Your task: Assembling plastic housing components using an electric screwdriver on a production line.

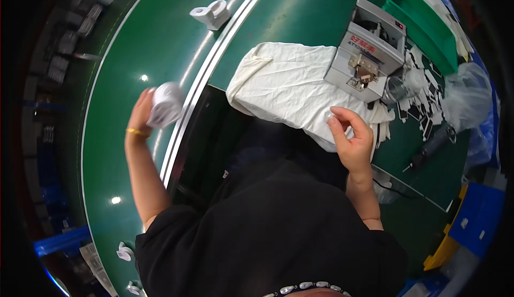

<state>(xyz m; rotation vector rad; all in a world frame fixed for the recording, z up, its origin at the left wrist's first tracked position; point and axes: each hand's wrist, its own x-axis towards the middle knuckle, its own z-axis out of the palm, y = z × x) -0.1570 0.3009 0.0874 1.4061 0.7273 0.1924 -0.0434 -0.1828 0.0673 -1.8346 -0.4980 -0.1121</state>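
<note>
Over the green conveyor belt at my left, my left hand (140, 112) is closed on a white rounded plastic part (167, 104), which is smeared by motion. My right hand (353, 139) hovers above the near edge of a white cloth (284, 77), thumb and forefinger brought together in a pinch. Whatever may sit between those fingertips is too small to make out. A similar white plastic part (212, 14) with a ring-like end stands on the belt farther off.
A grey screw-feeder machine (369, 45) stands at the cloth's right end. Beyond it are a green bin (423, 29), scattered black and white pieces (425, 104), a clear bag (468, 96) and a dark electric screwdriver (431, 150). More white parts (125, 251) lie at the belt's near end.
</note>
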